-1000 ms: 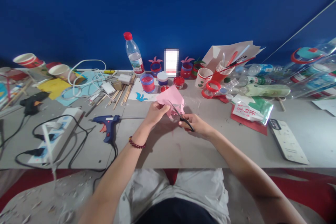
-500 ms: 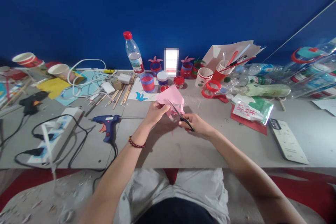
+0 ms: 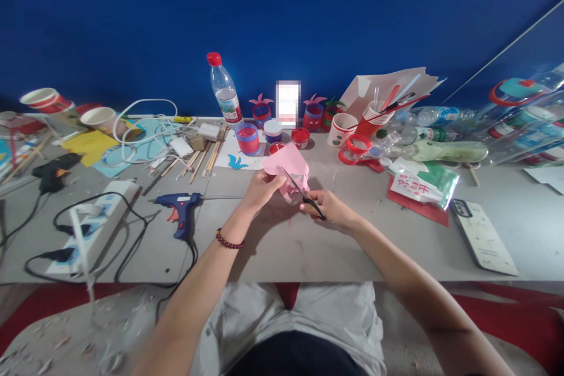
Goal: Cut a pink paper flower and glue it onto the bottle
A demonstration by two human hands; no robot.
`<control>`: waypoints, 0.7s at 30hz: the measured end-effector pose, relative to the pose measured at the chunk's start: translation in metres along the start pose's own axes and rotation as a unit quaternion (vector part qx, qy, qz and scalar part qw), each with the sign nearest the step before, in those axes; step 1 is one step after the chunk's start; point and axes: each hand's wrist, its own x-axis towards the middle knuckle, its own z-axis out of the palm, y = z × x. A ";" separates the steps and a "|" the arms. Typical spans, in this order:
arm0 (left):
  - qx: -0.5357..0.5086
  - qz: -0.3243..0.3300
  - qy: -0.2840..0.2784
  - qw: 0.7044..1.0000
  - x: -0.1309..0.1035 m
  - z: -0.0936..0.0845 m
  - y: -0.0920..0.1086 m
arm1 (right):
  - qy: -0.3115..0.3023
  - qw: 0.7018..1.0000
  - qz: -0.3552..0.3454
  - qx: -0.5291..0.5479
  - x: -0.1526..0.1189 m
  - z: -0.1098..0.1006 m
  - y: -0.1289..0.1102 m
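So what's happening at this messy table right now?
A person seated at a grey table is cutting pink paper. The left hand holds the sheet up off the table, while the right hand works black scissors with the blades into the paper's lower edge. A blue glue gun lies to the left, and small paint pots, paper cups and a water bottle stand behind, near the blue wall.
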 end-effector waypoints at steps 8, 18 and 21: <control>0.014 -0.003 -0.007 1.000 -0.001 0.001 0.002 | -0.001 1.000 -0.010 -0.018 0.001 0.000 0.001; 0.031 0.012 0.041 0.999 0.002 -0.003 -0.009 | 0.005 1.000 -0.019 -0.010 0.000 0.002 0.001; 0.038 0.020 0.025 0.999 0.001 -0.001 -0.005 | 0.004 1.000 -0.015 -0.013 0.000 0.002 -0.001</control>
